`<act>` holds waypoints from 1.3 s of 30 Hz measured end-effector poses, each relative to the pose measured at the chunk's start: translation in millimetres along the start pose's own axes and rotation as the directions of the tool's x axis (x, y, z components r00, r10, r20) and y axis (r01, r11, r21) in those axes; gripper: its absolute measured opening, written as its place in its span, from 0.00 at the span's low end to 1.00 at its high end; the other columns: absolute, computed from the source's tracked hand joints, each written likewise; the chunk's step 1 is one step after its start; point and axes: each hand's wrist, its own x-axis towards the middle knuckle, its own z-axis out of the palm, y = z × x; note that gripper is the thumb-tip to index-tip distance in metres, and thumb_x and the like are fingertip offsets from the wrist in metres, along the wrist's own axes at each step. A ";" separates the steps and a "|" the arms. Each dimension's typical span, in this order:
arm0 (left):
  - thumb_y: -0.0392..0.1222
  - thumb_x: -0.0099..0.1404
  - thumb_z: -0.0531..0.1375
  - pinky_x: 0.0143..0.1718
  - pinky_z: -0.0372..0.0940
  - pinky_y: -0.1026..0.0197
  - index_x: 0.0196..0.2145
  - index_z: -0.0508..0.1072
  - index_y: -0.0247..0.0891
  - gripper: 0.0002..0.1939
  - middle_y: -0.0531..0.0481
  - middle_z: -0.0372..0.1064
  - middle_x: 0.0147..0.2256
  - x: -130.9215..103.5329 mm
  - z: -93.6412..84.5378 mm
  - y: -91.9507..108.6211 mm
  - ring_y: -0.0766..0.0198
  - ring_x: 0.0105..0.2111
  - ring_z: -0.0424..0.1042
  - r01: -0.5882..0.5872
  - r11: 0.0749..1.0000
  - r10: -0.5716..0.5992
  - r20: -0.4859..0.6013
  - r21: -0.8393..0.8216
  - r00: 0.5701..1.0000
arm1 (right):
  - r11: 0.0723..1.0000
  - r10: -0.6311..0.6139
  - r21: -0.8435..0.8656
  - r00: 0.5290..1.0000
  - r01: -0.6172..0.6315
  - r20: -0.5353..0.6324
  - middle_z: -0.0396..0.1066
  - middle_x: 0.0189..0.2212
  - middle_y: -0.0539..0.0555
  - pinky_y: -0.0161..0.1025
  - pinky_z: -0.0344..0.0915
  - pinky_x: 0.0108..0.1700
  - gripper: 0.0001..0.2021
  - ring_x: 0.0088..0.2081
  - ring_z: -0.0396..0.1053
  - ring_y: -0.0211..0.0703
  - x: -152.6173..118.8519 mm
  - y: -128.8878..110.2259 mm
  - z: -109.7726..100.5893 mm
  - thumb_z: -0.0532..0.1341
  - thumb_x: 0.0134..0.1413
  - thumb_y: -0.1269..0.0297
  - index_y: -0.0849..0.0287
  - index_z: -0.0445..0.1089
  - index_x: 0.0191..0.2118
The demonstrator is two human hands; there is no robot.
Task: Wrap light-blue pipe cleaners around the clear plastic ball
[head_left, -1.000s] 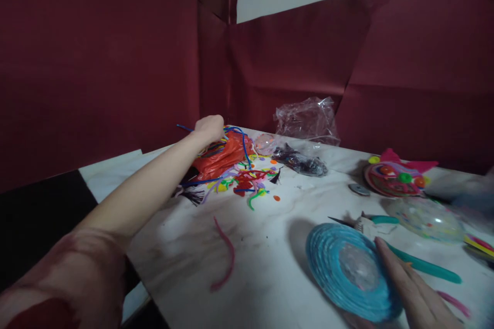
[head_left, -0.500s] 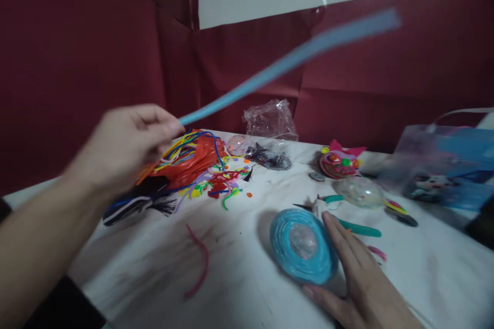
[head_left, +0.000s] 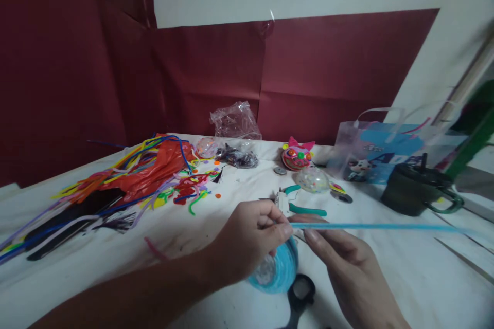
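Observation:
A light blue pipe cleaner [head_left: 378, 226] stretches level to the right, its far end blurred. My left hand [head_left: 250, 241] pinches it near its left end. Close beside, my right hand [head_left: 347, 267] has thumb and fingers closed around the same strip. Below my left hand, partly hidden by it, rests a round blue coil with a clear centre [head_left: 283, 272]. A black loop-ended object [head_left: 301, 293] lies just right of the coil. Behind the hands are pliers with green handles [head_left: 309, 210]. A short pink pipe cleaner [head_left: 154, 249] sits to the left, partly covered by my forearm.
Coloured pipe cleaners on a red plastic bag [head_left: 154, 175] spread over the left. At the back stand a clear bag [head_left: 236, 121], a pink decorated figure [head_left: 297, 155] and a transparent dome [head_left: 312, 180]. A dark mug [head_left: 409, 190] and a gift bag [head_left: 386, 144] occupy the right.
My left hand has come down and right, bringing the raised blue pipe cleaner level above the coil. My right hand has left the coil and closed on the strip. The view has shifted right.

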 end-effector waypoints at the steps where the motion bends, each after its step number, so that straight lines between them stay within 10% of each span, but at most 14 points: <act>1: 0.41 0.53 0.57 0.19 0.54 0.70 0.25 0.67 0.34 0.07 0.58 0.59 0.16 1.0 -0.3 0.5 0.73 0.17 0.58 -0.003 1.000 0.003 0.006 0.009 1.000 | 0.999 0.011 0.034 1.000 -0.011 -0.001 0.68 0.40 0.55 0.41 0.63 0.48 0.12 0.45 0.64 0.52 -0.3 0.6 -0.3 0.66 0.57 0.50 0.50 0.75 0.42; 9: 0.40 0.53 0.57 0.21 0.53 0.69 0.23 0.68 0.34 0.06 0.57 0.61 0.16 3.1 -9.2 0.8 0.72 0.18 0.59 0.050 0.997 -0.053 0.047 0.055 0.997 | 0.985 0.093 0.155 0.992 -0.079 -0.080 0.69 0.34 0.58 0.35 0.66 0.41 0.14 0.39 0.66 0.52 1.4 0.6 -5.4 0.70 0.51 0.51 0.57 0.77 0.32; 28: 0.47 0.59 0.49 0.16 0.43 0.68 0.19 0.61 0.36 0.16 0.60 0.50 0.11 13.2 -34.3 1.2 0.74 0.13 0.46 -0.074 0.987 0.105 -0.229 0.141 0.968 | 0.927 0.288 0.318 0.919 -0.198 -0.269 0.62 0.18 0.56 0.26 0.63 0.23 0.23 0.22 0.59 0.39 16.5 -5.7 -14.3 0.77 0.32 0.49 0.64 0.70 0.19; 39: 0.35 0.54 0.51 0.20 0.52 0.70 0.27 0.68 0.36 0.06 0.57 0.61 0.19 6.5 -31.0 5.5 0.73 0.19 0.58 -0.052 0.993 0.055 -0.033 0.105 0.998 | 0.930 0.333 0.247 0.905 -0.270 -0.265 0.60 0.18 0.54 0.26 0.57 0.21 0.27 0.21 0.55 0.39 17.6 -4.5 -19.4 0.74 0.36 0.43 0.65 0.74 0.33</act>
